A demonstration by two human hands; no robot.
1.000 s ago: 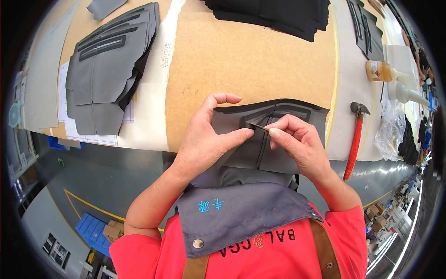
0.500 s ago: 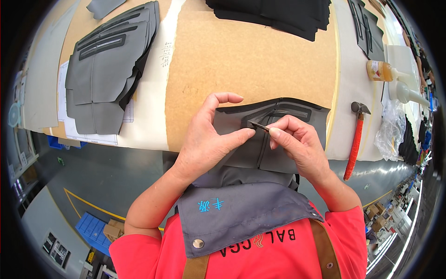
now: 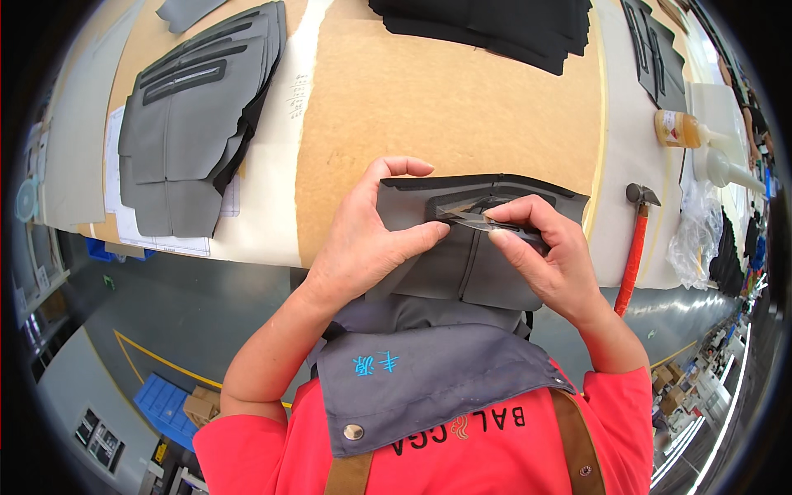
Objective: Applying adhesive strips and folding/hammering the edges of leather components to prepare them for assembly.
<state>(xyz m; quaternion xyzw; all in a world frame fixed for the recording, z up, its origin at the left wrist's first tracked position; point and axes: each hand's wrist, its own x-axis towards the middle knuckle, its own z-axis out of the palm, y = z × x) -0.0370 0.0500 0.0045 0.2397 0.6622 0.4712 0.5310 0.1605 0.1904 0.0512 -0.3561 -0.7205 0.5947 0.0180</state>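
A grey fabric panel (image 3: 421, 285) with a black upper edge lies over the table's near edge, in front of my body. Around a slot in it runs a black, rounded border (image 3: 450, 200). My left hand (image 3: 363, 235) rests at the panel's left side, thumb pressing near the slot's left end and index finger stretched out well apart from it. Between thumb and index finger, my right hand (image 3: 549, 252) pinches a thin, shiny strip (image 3: 476, 221) above the slot. The strip runs toward my left thumb tip. Its far end and what my right fingers cover are hidden.
Stacked grey panels (image 3: 186, 132) lie at the left, and black pieces (image 3: 495, 29) at the far middle. At the right are a red-handled hammer (image 3: 634, 247), an amber bottle (image 3: 678, 129), crumpled clear plastic (image 3: 695, 243) and more grey panels (image 3: 654, 54).
My right hand has moved slightly right, and more of the shiny strip now shows lifted from the slot. The left hand keeps nearly the same place.
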